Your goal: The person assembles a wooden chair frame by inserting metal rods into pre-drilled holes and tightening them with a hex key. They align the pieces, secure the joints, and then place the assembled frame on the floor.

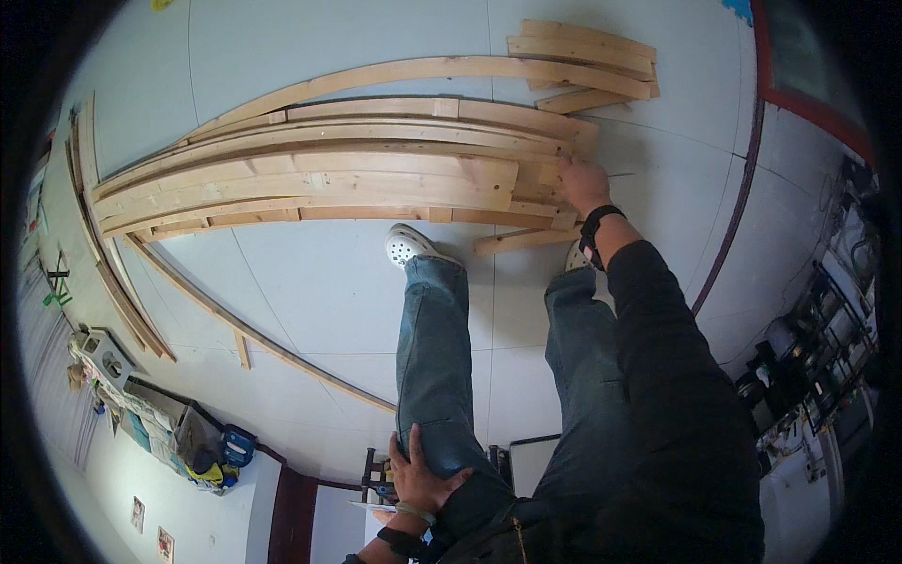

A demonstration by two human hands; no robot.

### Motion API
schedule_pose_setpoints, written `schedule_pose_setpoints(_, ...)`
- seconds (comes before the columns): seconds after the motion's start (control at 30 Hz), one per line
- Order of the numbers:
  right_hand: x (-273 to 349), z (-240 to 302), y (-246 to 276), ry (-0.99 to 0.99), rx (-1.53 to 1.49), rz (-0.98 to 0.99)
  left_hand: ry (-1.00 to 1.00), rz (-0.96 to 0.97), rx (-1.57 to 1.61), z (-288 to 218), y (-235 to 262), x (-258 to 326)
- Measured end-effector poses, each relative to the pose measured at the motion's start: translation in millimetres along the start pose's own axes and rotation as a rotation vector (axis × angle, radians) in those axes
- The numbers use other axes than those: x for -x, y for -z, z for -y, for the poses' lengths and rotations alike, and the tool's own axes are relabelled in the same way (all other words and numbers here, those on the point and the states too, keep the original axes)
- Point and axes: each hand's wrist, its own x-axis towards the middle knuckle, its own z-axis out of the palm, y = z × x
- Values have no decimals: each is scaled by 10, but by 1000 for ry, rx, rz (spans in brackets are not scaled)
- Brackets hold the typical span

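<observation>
A pile of long pale wooden planks lies across the floor in front of me. At its right end is my right hand, fingers curled in against the plank ends. What those fingers hold, if anything, is hidden. A thin dark line shows just right of the hand; I cannot tell whether it is an object. My left hand rests on my left thigh with its fingers spread, holding nothing.
Shorter boards are stacked beyond the pile at the far right. A narrow wooden strip runs diagonally over the floor at left. More long strips lie at the far left. A dark rack with items stands at right.
</observation>
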Motion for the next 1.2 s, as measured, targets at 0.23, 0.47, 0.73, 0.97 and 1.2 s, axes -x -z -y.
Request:
schedule_pose_setpoints(0.23,-8,-230,369,57,-82,14,-27,-2,-10,-117,71,11)
schedule_pose_setpoints(0.47,-215,-242,339,-58,-118,-309,-32,16,-60,-177,85,1)
schedule_pose_setpoints(0.73,-372,-5,353,-166,-153,-174,-19,26,-63,-219,105,15)
schedule_pose_setpoints(0.97,-799,472,831,145,-163,98,21,31,-93,-206,71,-3)
schedule_pose_setpoints(1.2,-689,573,883,152,-102,100,42,64,-126,-227,69,-17)
